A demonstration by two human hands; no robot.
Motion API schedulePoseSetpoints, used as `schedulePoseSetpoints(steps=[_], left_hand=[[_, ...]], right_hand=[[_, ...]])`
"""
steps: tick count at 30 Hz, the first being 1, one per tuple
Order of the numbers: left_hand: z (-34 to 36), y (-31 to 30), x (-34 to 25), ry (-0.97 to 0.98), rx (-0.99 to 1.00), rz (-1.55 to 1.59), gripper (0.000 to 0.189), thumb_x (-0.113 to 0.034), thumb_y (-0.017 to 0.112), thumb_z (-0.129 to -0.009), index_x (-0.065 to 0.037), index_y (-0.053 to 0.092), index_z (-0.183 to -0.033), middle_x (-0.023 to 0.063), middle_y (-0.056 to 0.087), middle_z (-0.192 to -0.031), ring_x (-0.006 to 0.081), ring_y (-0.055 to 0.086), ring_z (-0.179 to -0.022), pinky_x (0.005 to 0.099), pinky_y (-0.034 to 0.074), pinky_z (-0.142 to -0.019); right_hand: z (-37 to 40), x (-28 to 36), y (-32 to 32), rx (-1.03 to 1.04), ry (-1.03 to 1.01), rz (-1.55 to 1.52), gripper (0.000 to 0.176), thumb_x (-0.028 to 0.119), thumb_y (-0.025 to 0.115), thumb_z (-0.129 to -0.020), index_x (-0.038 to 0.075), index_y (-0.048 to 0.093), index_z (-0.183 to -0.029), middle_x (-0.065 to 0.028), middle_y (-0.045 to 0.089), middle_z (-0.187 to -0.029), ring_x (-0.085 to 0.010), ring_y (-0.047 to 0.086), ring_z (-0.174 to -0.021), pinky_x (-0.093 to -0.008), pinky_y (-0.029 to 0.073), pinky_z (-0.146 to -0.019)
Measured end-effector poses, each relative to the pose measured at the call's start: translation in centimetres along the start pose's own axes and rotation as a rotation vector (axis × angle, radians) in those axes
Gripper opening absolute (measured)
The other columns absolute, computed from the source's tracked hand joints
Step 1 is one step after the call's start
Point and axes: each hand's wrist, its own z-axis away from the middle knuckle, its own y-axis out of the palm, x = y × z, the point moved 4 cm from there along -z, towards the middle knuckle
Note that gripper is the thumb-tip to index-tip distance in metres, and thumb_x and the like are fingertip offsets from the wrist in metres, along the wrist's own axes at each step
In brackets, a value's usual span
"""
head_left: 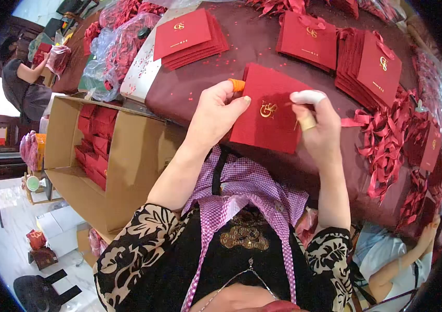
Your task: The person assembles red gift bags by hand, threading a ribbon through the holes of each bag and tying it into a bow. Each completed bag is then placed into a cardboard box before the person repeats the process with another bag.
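A flat red paper bag (267, 112) with a gold logo is held up in front of me. My left hand (220, 112) grips its left edge between thumb and fingers, an orange cover on one fingertip. At the bag's right side is my right hand (317, 117), its thumb and fingers pinched together, with a white cover and a tan wrap on the digits. What lies in that pinch is too small to tell. Loose red ribbons (382, 145) lie on the table right of this hand.
Stacks of red bags (192, 39) (306, 41) (369, 67) stand on the dark red table cover (189, 99). An open cardboard box (137, 156) at left contains red bags. One person (23, 78) sits far left; another person's arm (403, 260) shows lower right.
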Motion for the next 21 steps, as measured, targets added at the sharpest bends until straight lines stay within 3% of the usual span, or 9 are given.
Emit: schedulePoseSetpoints(steps=[2,4,8,17,19,21], left_hand=[[0.3,0.3,-0.4,0.009,0.017,0.022,0.027,0.003,0.057,-0.087,0.004,0.060,-0.114,0.0061,0.067,-0.099,0.0084,0.061,-0.084,0.0228,0.049,-0.076],[0.6,0.4,-0.8,0.055,-0.036,-0.041,0.019,-0.002,0.059,-0.086,0.003,0.063,-0.105,0.0000,0.064,-0.084,0.0034,0.054,-0.073,0.0201,0.045,-0.064],[1.0,0.4,-0.9,0.106,-0.055,-0.111,0.020,-0.002,0.059,-0.086,0.002,0.063,-0.105,-0.0002,0.064,-0.083,0.0031,0.053,-0.072,0.0204,0.045,-0.064],[1.9,1.1,-2.4,0.273,-0.139,-0.257,0.017,0.000,0.063,-0.081,0.006,0.061,-0.096,0.0065,0.063,-0.078,0.0070,0.055,-0.069,0.0245,0.046,-0.062],[2.2,1.2,-2.8,0.269,-0.126,-0.393,0.019,0.000,0.062,-0.084,0.001,0.063,-0.103,-0.0031,0.061,-0.082,0.0018,0.050,-0.071,0.0189,0.042,-0.062],[2.2,1.4,-2.6,0.296,-0.136,-0.403,0.018,0.000,0.062,-0.084,0.001,0.063,-0.101,-0.0019,0.061,-0.081,0.0024,0.050,-0.071,0.0191,0.042,-0.061]], right_hand=[[-0.6,0.7,1.3,0.004,-0.065,0.000,0.015,-0.002,0.066,-0.080,0.002,0.060,-0.092,-0.0110,0.064,-0.091,-0.0278,0.061,-0.089,-0.0347,0.049,-0.079],[-0.9,1.2,2.3,-0.025,-0.096,0.006,0.015,-0.003,0.066,-0.080,0.002,0.059,-0.092,-0.0109,0.063,-0.091,-0.0280,0.060,-0.089,-0.0356,0.048,-0.079],[-1.1,1.2,3.6,-0.052,-0.164,0.093,0.016,-0.003,0.065,-0.080,0.002,0.056,-0.091,-0.0116,0.061,-0.089,-0.0301,0.058,-0.086,-0.0381,0.047,-0.076],[-1.4,1.7,4.0,-0.064,-0.212,0.189,0.014,0.001,0.065,-0.079,0.001,0.055,-0.089,-0.0131,0.060,-0.086,-0.0318,0.057,-0.080,-0.0401,0.047,-0.072],[-1.3,1.8,4.0,-0.067,-0.212,0.185,0.014,0.001,0.065,-0.080,0.001,0.055,-0.089,-0.0130,0.060,-0.086,-0.0319,0.058,-0.079,-0.0404,0.047,-0.072],[-1.3,2.1,4.0,-0.063,-0.192,0.197,0.015,0.001,0.065,-0.079,0.001,0.054,-0.088,-0.0129,0.061,-0.085,-0.0323,0.058,-0.078,-0.0409,0.047,-0.071]])
